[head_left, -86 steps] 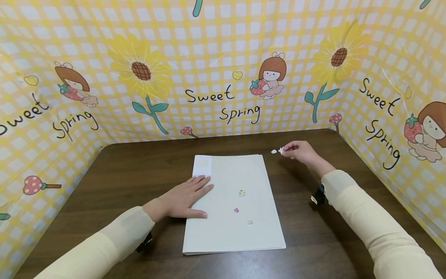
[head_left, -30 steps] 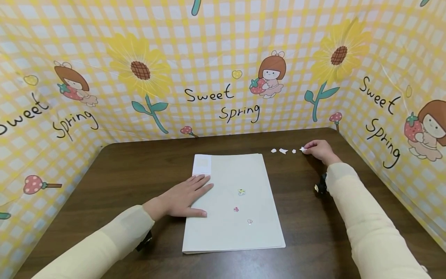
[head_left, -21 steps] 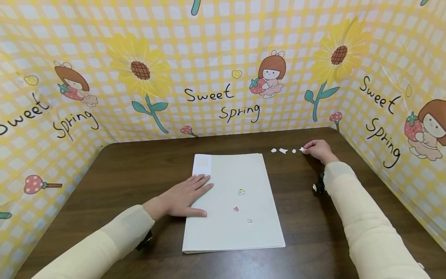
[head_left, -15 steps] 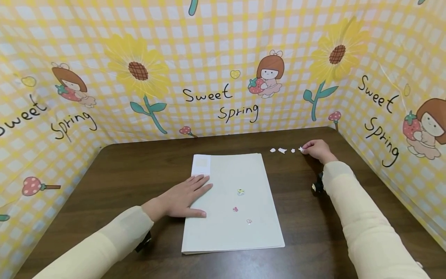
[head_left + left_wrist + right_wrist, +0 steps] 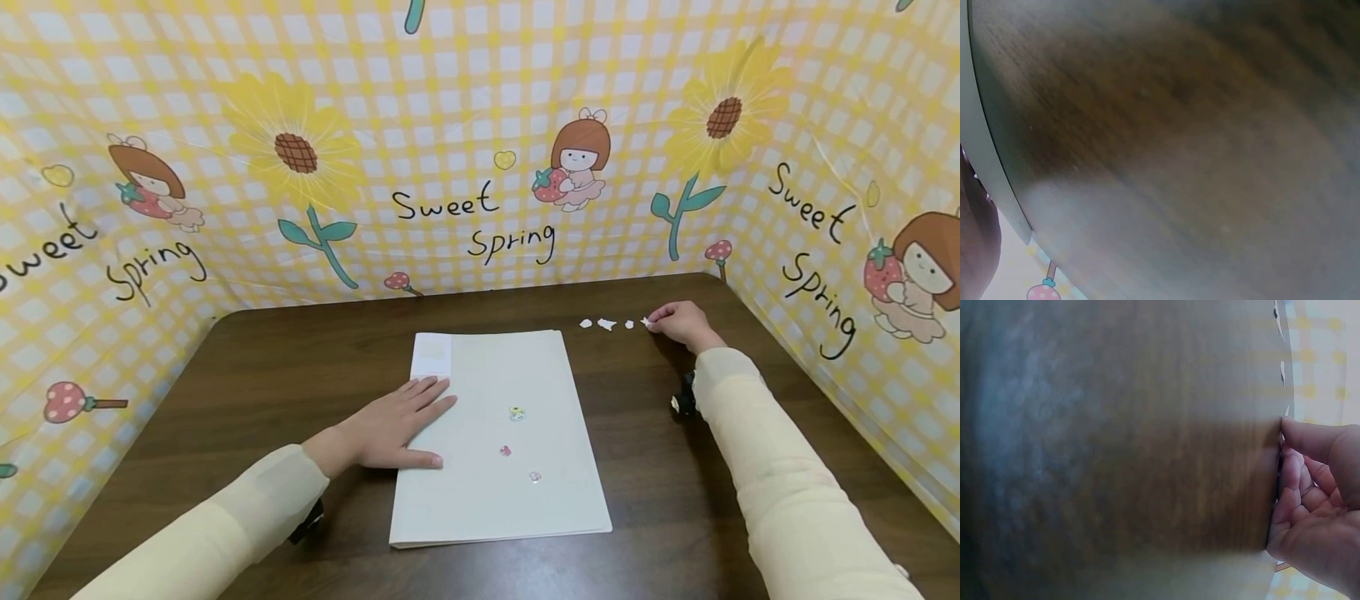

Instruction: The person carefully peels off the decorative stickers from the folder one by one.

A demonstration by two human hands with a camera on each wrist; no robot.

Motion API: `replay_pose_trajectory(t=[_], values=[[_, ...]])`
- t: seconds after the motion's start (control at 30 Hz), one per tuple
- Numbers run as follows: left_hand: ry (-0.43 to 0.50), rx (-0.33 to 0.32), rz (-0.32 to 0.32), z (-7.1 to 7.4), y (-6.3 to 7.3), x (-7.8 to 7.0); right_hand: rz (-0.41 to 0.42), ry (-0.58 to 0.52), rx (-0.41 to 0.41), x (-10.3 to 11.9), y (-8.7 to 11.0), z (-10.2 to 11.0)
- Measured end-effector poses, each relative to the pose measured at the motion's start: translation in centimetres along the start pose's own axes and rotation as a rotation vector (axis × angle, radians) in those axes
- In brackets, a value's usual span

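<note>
My left hand [image 5: 386,425] lies flat with fingers spread across the left edge of a white folder [image 5: 480,508]. On its cover sit a yellow-and-green sticker [image 5: 517,413], a small pink sticker [image 5: 506,451] and a pale pink sticker [image 5: 535,477]. At the back right of the table, my right hand [image 5: 682,323] pinches a small white pointed paper piece [image 5: 646,322] at the tabletop, partly hidden by the fingertips. In the right wrist view the other fingers of my right hand [image 5: 1322,494] are curled in.
Left of the pinched piece, a row holds a rounded white scrap [image 5: 586,323], a jagged white scrap [image 5: 607,324] and a tiny white scrap [image 5: 629,324]. A pale label [image 5: 432,354] marks the folder's top left corner. Checked cloth [image 5: 450,125] walls in the brown table [image 5: 300,342].
My right hand has moved right along the row since the earliest frame, where only two white pieces showed. For the last second it stays at the rightmost piece. My left hand keeps its place.
</note>
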State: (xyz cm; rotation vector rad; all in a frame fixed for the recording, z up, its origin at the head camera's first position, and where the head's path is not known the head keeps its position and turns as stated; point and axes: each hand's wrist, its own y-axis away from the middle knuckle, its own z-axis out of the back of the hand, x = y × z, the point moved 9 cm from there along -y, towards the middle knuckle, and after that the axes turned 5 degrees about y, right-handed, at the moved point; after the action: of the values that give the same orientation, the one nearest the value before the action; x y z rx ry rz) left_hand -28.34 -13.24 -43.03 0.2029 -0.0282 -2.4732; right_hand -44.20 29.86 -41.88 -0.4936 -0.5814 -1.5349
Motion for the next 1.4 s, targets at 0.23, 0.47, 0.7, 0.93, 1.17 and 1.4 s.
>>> replay_pose_trajectory(t=[0.23, 0.47, 0.7, 0.93, 1.17, 1.4], values=[[-0.006, 0.026, 0.024, -0.3, 0.1, 0.3, -0.004, -0.017, -0.001, -0.1, 0.0, -0.1], [-0.01, 0.031, 0.029, -0.3, 0.2, 0.4, -0.008, -0.033, -0.003, -0.1, -0.1, -0.3], [-0.011, 0.022, 0.021, -0.2, 0.2, 0.4, -0.018, -0.061, -0.001, -0.1, -0.3, -0.2], [-0.009, 0.017, 0.019, -0.3, 0.0, 0.4, -0.029, -0.152, -0.007, -0.5, -0.4, 0.1], [-0.014, 0.022, 0.017, -0.3, -0.1, 0.4, -0.03, -0.186, -0.019, 0.1, 0.2, 0.3], [-0.003, 0.028, 0.018, -0.2, 0.0, 0.2, 0.014, -0.152, 0.05, 2.5, 1.2, -0.8]])
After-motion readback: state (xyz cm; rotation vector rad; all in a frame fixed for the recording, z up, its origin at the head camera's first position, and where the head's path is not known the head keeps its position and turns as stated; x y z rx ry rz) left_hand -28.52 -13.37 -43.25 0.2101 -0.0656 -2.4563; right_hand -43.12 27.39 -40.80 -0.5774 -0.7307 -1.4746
